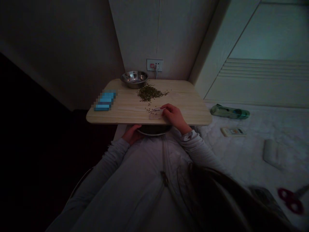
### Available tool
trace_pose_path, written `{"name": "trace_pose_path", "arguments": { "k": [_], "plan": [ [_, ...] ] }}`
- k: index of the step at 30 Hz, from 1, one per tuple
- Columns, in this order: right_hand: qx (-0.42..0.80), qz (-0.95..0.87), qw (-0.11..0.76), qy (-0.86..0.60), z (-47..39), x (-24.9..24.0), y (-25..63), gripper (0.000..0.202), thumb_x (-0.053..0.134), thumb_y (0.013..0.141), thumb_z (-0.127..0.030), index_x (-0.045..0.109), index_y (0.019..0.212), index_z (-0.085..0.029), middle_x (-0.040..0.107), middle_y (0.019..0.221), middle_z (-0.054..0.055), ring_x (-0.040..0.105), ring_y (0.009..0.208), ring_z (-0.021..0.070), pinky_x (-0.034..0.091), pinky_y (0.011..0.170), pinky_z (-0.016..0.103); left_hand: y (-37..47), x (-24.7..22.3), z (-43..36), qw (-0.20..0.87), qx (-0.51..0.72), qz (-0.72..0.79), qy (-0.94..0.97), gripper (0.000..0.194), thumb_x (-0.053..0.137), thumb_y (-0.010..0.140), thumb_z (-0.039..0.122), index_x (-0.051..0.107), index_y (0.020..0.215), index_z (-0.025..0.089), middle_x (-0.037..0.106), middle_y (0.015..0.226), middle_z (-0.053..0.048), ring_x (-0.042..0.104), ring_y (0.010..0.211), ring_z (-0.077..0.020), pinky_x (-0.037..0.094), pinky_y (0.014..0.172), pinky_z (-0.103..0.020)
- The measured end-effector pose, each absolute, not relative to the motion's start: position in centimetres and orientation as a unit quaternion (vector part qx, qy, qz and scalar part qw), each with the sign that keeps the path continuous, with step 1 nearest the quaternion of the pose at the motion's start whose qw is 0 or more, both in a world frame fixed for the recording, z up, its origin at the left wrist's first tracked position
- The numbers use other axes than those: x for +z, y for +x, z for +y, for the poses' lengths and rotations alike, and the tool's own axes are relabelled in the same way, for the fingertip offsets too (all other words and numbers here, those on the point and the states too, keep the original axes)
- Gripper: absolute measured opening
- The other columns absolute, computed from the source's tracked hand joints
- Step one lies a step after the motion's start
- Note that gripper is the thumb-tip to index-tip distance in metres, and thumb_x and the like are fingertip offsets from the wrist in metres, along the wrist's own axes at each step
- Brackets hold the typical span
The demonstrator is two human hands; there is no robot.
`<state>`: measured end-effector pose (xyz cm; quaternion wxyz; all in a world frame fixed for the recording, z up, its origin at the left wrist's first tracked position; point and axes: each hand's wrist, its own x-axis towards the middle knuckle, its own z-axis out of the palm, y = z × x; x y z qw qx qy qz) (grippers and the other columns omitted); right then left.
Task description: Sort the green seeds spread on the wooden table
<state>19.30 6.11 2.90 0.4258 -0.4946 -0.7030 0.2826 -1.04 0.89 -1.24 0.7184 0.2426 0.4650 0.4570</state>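
Observation:
A loose pile of small green beans (149, 92) lies on the pale wooden tabletop (130, 111), with several strays trailing toward its front edge. At that edge my right hand (173, 114) is closed on a clear, round-edged plastic piece with markings, which looks like a protractor (155, 114). The piece lies flat or nearly so among a few beans. Below the edge, my left hand (132, 133) grips the left rim of a metal bowl (154, 131) on my lap. The tabletop hides most of that bowl, and I cannot see what is inside.
Another metal bowl (134, 79) stands at the back left of the tabletop, with a blurred-out blue phone-like object (105, 100) nearer the left edge. A wall socket (154, 65) is behind. On the white bedding lie a green packet (229, 111), a small box (233, 131) and red-handled scissors (291, 200).

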Motion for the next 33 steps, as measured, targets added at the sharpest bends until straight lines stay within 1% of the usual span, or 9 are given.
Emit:
{"name": "trace_pose_path", "arguments": {
  "k": [7,11,18,23,33],
  "plan": [
    [0.270,-0.706,0.424,-0.500,6.0,3.0,19.3,0.025,0.040,0.069,-0.024,0.059,0.084,-0.018,0.059,0.063,-0.001,0.051,0.062,0.0131,0.039,0.061,0.025,-1.1,-1.3,1.0,0.717,0.453,0.473,0.240,0.010,0.054,0.066,0.019,0.058,0.075,0.017,0.065,0.073,-0.003,0.061,0.078,-0.0177,0.052,0.062,-0.029],
    [0.267,-0.706,0.423,-0.501,5.4,3.1,19.5,0.025,0.041,0.069,-0.023,0.059,0.085,-0.018,0.059,0.062,-0.001,0.049,0.059,0.0128,0.037,0.057,0.024,-1.1,-1.2,1.0,0.715,0.457,0.476,0.233,0.009,0.055,0.066,0.019,0.058,0.073,0.017,0.064,0.072,-0.003,0.060,0.076,-0.0173,0.052,0.062,-0.028],
    [0.268,-0.703,0.436,-0.494,5.1,2.9,19.6,0.025,0.041,0.069,-0.023,0.059,0.086,-0.017,0.059,0.062,-0.001,0.049,0.058,0.0129,0.037,0.057,0.024,-1.0,-0.9,0.8,0.715,0.464,0.464,0.241,0.016,0.055,0.065,0.018,0.059,0.080,0.015,0.065,0.078,-0.003,0.060,0.080,-0.0179,0.053,0.064,-0.030],
    [0.263,-0.703,0.431,-0.500,5.2,2.8,19.6,0.025,0.041,0.070,-0.023,0.059,0.086,-0.018,0.059,0.062,-0.001,0.049,0.058,0.0132,0.037,0.057,0.025,-0.9,-1.0,0.8,0.713,0.461,0.472,0.237,0.014,0.055,0.065,0.019,0.058,0.079,0.016,0.065,0.078,-0.004,0.060,0.085,-0.0193,0.052,0.069,-0.032],
    [0.268,-0.702,0.435,-0.496,5.1,3.0,19.5,0.025,0.041,0.070,-0.023,0.059,0.086,-0.019,0.059,0.062,-0.001,0.051,0.062,0.0135,0.038,0.060,0.025,-1.0,-1.1,0.9,0.710,0.454,0.477,0.247,0.011,0.055,0.065,0.020,0.057,0.076,0.018,0.065,0.079,-0.004,0.061,0.084,-0.0203,0.053,0.067,-0.032]
  ]
}}
